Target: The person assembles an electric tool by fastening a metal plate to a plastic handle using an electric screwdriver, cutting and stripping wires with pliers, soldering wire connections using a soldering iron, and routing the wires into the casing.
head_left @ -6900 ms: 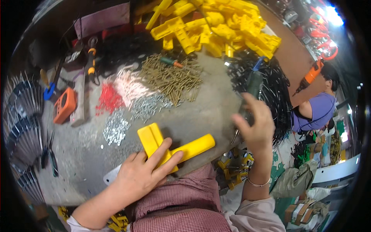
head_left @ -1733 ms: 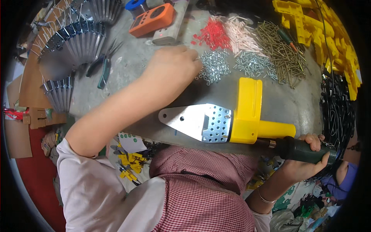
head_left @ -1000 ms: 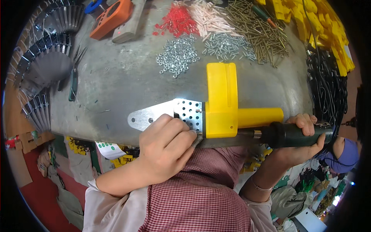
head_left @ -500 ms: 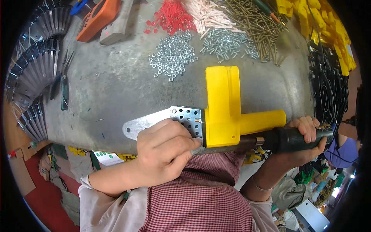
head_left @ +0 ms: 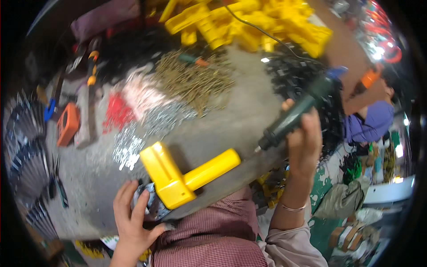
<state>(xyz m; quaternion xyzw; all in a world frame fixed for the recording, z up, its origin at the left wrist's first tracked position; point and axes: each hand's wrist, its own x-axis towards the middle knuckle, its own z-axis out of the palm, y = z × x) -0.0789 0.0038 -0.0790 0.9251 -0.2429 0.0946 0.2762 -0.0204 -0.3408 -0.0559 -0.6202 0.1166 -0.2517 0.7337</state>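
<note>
A yellow plastic handle piece (head_left: pixel 184 175) lies at the near edge of the grey worktable (head_left: pixel 231 124), fitted onto a perforated metal plate (head_left: pixel 149 202). My left hand (head_left: pixel 131 220) rests on the plate's end, fingers spread over it, just left of the yellow piece. My right hand (head_left: pixel 302 142) grips a dark green electric screwdriver (head_left: pixel 293 118), raised and tilted, its tip pointing down-left and clear of the yellow handle.
Heaps of brass screws (head_left: pixel 193 80), silver screws (head_left: pixel 147 129), and red (head_left: pixel 116 113) and pink plugs (head_left: pixel 140 93) cover the table's middle. Yellow plastic parts (head_left: pixel 249 22) pile up at the back. An orange box (head_left: pixel 67 124) sits left. Another person in purple (head_left: pixel 369 122) works at right.
The screwdriver has lifted off the yellow piece and swung up to the right. My left hand slid from the plate's middle to its end. The view has turned.
</note>
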